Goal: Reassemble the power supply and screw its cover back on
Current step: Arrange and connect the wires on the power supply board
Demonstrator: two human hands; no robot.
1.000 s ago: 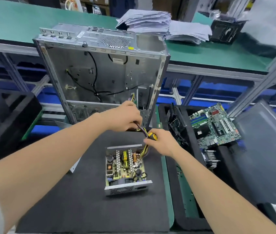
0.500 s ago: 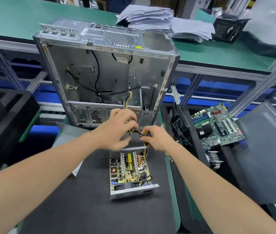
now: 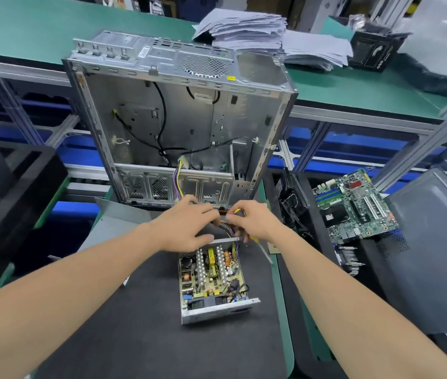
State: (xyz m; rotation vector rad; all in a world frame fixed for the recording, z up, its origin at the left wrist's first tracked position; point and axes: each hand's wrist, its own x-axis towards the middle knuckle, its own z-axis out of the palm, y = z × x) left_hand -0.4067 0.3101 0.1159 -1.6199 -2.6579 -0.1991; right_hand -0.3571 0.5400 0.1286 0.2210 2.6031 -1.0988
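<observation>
Black matting (image 3: pixel 134 324) covers the near bench, with a green edge (image 3: pixel 281 310) showing along its right side. On the mat lies the power supply (image 3: pixel 211 280), cover off, its circuit board with coils and heat sinks facing up and its vented metal end wall nearest the camera.

At the far end of the power supply both hands meet over the wire bundle (image 3: pixel 226 224) that comes out of it. The left hand (image 3: pixel 186 222) has its fingers curled over the wires and its thumb lying by the far rim of the housing. The right hand (image 3: pixel 252 220) pinches the same bundle between thumb and forefinger. A bit of yellow shows inside its curled fingers, but I cannot tell what that is. From the hands, purple and yellow wires run on up into the computer case (image 3: pixel 189 124), which stands upright just beyond the power supply, open side toward the camera.

Left of and beyond the power supply, a grey sheet-metal panel (image 3: pixel 118 220) lies at the edge of the mat. Right of the power supply, well apart, a green motherboard (image 3: pixel 353 206) rests tilted beside a dark grey panel (image 3: pixel 430 255). Far beyond the power supply, behind the case, a stack of papers (image 3: pixel 244 28) sits on a second green bench.
</observation>
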